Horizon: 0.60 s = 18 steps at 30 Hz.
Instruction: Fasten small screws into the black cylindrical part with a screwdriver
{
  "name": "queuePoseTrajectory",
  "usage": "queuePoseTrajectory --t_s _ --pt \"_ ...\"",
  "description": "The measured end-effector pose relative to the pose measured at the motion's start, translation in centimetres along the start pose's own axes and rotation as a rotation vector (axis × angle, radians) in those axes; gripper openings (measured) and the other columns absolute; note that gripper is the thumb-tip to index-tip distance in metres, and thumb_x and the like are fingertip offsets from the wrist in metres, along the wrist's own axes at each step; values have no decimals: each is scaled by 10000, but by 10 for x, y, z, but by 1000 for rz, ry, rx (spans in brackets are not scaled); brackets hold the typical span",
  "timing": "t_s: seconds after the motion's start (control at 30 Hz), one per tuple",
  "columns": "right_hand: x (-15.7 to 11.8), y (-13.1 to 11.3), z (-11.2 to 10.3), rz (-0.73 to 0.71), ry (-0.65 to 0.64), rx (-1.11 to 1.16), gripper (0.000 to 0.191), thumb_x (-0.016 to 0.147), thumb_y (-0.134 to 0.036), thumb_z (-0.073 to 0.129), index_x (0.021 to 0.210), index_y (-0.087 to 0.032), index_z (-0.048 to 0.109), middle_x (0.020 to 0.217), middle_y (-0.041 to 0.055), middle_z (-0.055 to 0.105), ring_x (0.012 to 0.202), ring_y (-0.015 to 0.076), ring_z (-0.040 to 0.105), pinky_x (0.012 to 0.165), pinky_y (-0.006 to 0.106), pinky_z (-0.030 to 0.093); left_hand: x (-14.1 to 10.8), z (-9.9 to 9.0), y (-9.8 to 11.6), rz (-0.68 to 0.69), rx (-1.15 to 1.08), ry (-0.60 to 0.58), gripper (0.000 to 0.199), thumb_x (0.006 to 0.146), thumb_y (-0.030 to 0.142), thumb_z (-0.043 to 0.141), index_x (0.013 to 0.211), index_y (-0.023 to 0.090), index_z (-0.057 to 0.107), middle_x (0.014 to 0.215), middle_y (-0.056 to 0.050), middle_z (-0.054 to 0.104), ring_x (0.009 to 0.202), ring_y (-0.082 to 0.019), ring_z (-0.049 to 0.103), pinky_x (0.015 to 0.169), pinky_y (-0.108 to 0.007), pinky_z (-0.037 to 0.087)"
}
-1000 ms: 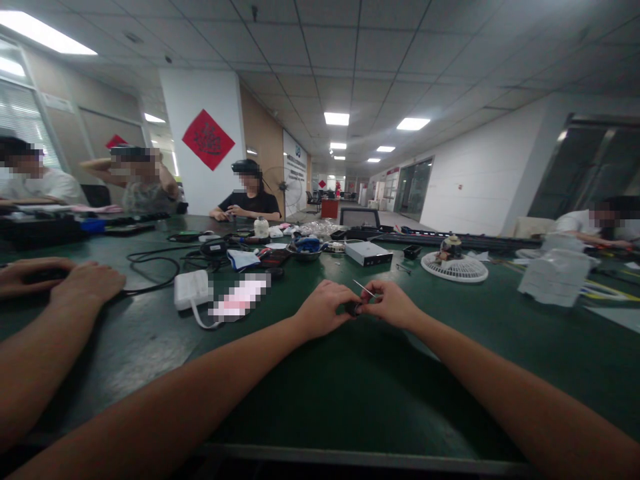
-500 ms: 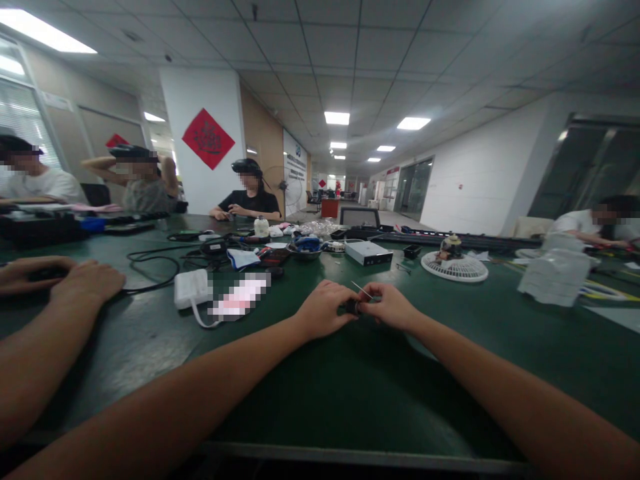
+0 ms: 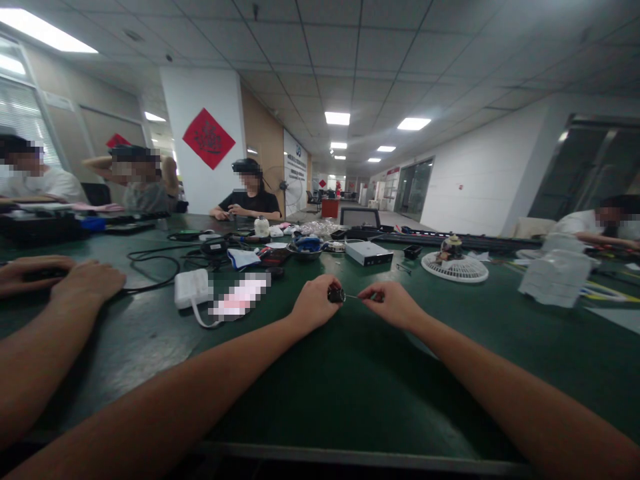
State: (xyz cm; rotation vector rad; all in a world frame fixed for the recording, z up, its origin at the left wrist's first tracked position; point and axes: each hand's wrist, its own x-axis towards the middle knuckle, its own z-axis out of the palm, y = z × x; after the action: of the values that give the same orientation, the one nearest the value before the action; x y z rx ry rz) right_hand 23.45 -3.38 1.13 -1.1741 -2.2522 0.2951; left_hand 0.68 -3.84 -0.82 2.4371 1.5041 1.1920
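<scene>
Above the green table, my left hand (image 3: 316, 300) is closed around a small dark cylindrical part (image 3: 336, 295), whose ringed end faces right. Fingers hide the rest of it. My right hand (image 3: 390, 301) pinches a thin metal rod (image 3: 352, 297) between thumb and fingertips. The rod points left, and its tip lies at the ringed end of the part; whether it goes inside I cannot tell. Beyond my hands stands a silver-and-black box (image 3: 369, 252).
Another person's hands (image 3: 85, 283) rest at the left by a black cable (image 3: 150, 288). A white box with a cord (image 3: 191, 289) lies nearer me. At the right are a white fan grille (image 3: 454, 268) and a white plastic piece (image 3: 555, 279). Assorted parts line the back.
My hands have moved apart. The rod has swung from slanting up-left to nearly level, its tip now at the dark part. The part shows more clearly in my left hand.
</scene>
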Motion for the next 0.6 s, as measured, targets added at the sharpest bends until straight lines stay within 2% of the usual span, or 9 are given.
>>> queuePoseTrajectory --t_s 0.23,0.37,0.47,0.6 --pt "-3 -8 -1 -29 -33 -88 233 833 -214 635 984 -233 811 928 47 779 791 197 667 744 311 491 -2 -1 6 41 15 -22 264 695 130 748 933 217 676 1005 -34 711 955 -228 663 812 -326 513" --pt "-2 -9 0 -70 -25 -13 236 832 -237 635 995 -213 805 908 41 774 764 182 660 709 285 491 -2 -2 5 70 13 -43 262 699 113 735 931 222 677 1003 -32 706 943 -222 662 808 -320 517" --pt "0 -5 0 -6 24 -23 229 839 -280 645 982 -208 810 905 50 779 772 192 667 711 290 488 -2 -2 4 94 18 -43 256 704 126 737 933 227 678 991 -28 700 934 -220 659 803 -317 517" --pt "1 0 -2 86 -56 -109 215 849 -360 658 890 -229 824 838 52 783 737 210 677 675 306 464 -3 -1 4 106 31 -34 264 710 135 734 950 237 692 996 -28 692 936 -221 652 810 -320 516"
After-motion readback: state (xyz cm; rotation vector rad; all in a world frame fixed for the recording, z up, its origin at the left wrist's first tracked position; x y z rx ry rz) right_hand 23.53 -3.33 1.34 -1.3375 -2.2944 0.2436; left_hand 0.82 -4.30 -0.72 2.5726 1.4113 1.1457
